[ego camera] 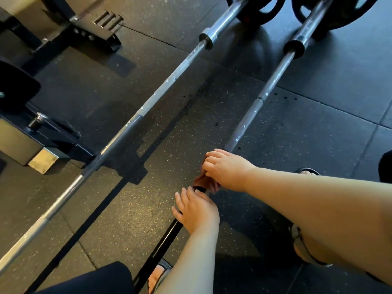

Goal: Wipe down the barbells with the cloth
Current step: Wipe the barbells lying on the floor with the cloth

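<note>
My right hand (227, 168) curls round the cloth (204, 184), which is wrapped on the near bar (252, 111) and mostly hidden. My left hand (195, 211) rests on the bar just beside it, fingers loosely spread. A second bar (148, 107) lies alongside. The plates (331, 15) are cut off above.

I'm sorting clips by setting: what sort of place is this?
Most likely a gym: long steel barbells loaded with black weight plates, over a speckled rubber floor.
</note>
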Available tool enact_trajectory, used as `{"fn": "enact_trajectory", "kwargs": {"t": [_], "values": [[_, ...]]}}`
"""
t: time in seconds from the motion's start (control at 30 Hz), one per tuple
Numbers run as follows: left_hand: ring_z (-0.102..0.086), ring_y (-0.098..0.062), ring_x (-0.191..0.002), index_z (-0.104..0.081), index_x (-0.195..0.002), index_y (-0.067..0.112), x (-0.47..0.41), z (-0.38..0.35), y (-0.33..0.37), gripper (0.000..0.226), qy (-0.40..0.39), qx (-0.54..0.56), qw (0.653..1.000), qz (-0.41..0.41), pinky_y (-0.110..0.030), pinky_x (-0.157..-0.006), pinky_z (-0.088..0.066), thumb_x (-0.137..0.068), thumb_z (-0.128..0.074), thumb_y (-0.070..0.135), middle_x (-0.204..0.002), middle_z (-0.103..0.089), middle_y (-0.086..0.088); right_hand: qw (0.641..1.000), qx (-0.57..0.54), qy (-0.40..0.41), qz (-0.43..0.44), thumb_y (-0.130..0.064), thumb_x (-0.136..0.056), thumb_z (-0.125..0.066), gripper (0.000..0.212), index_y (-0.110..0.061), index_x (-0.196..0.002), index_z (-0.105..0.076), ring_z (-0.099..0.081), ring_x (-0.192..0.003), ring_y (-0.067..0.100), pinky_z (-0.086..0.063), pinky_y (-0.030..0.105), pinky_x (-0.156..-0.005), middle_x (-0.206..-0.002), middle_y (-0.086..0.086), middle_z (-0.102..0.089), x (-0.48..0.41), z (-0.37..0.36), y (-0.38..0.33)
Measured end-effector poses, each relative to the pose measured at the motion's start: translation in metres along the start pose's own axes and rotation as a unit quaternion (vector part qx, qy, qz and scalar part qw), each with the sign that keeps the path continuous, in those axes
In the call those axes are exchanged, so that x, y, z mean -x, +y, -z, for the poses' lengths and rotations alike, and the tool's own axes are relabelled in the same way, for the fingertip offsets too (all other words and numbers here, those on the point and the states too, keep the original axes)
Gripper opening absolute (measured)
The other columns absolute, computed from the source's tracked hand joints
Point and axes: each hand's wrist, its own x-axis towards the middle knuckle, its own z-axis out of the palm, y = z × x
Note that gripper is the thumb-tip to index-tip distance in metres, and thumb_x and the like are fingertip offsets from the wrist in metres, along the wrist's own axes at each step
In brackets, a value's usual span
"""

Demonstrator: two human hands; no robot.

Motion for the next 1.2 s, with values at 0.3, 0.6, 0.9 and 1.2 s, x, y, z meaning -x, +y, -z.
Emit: {"fn": "enact_trajectory", "kwargs": {"t": [0.3, 0.6, 0.9, 1.2], "values": [[-0.007, -0.017, -0.157, -0.041, -0.153, 0.017, -0.013, -0.003, 0.021, 0.055, -0.004, -0.018, 1.0, -0.018, -0.046, -0.127, 0.001, -0.109, -0.013, 0.035, -0.165, -0.03, 0.002, 0.995, -0.056, 0.053, -0.062, -0.03, -0.095, -0.069, 0.052, -0.017, -0.141, -0.049, -0.015, -0.154, 0.033, 0.003, 0.049, -0.125, -0.149, 0.003, -0.048, 0.005, -0.013, 0.015], [-0.009, -0.014, -0.156, -0.038, -0.155, 0.019, -0.025, -0.006, 0.055, 0.055, -0.028, -0.014, 0.998, -0.053, -0.047, -0.127, -0.004, -0.11, -0.013, 0.036, -0.166, -0.028, 0.003, 0.973, -0.104, 0.11, -0.174, -0.032, -0.09, -0.074, 0.054, -0.015, -0.135, -0.051, -0.026, -0.148, 0.03, -0.009, 0.05, -0.128, -0.141, 0.004, -0.05, 0.002, -0.01, 0.054], [-0.02, -0.015, -0.154, -0.041, -0.153, 0.019, -0.025, 0.0, 0.053, 0.055, -0.044, -0.016, 0.997, -0.063, -0.043, -0.126, -0.01, -0.11, -0.014, 0.038, -0.162, -0.036, 0.003, 0.993, -0.001, 0.113, -0.026, -0.037, -0.102, -0.055, 0.052, -0.01, -0.146, -0.05, -0.042, -0.139, 0.036, -0.032, 0.052, -0.12, -0.143, 0.01, -0.054, 0.012, -0.017, 0.053], [-0.024, -0.016, -0.153, -0.039, -0.154, 0.022, -0.022, 0.005, 0.059, 0.052, -0.068, -0.004, 0.997, -0.044, -0.045, -0.126, -0.015, -0.11, -0.019, 0.04, -0.161, -0.037, 0.003, 0.98, 0.107, -0.127, 0.113, -0.029, -0.099, -0.064, 0.065, -0.019, -0.155, -0.032, -0.021, -0.153, 0.032, -0.022, 0.048, -0.126, -0.164, 0.007, -0.028, -0.007, 0.041, 0.076]]}}
